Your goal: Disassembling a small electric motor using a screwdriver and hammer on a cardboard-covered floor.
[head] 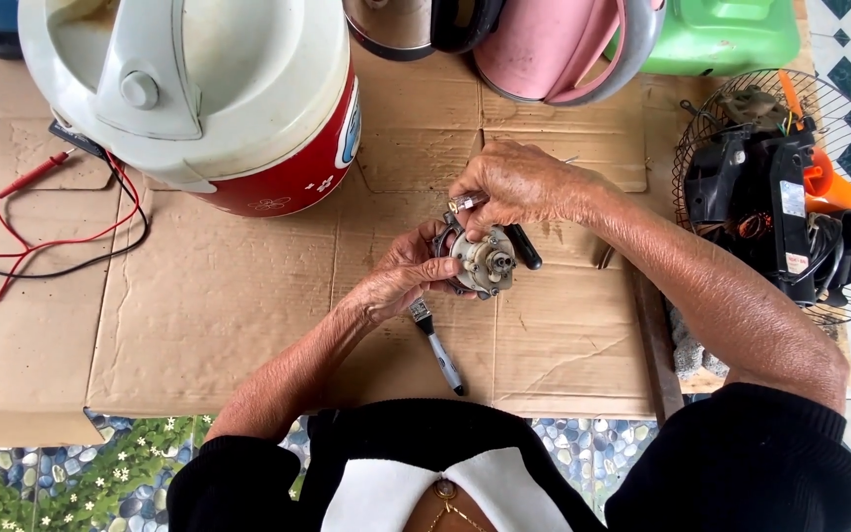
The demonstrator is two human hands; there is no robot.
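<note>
You hold the small motor (482, 261) above the cardboard (248, 296); your left hand (401, 281) grips its side; your right hand (514, 187) pinches a tool on top; a brush (437, 348) lies just below; a rice cooker (199, 89) stands behind.

Head-worn view, steeply downward, close.

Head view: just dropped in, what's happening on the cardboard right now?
A person holds a small round motor part above the cardboard. The left hand cradles it from below; the right hand grips it from above, with a black-handled tool alongside. A small brush lies below the hands, a rice cooker and red and black test leads to the left.
</note>
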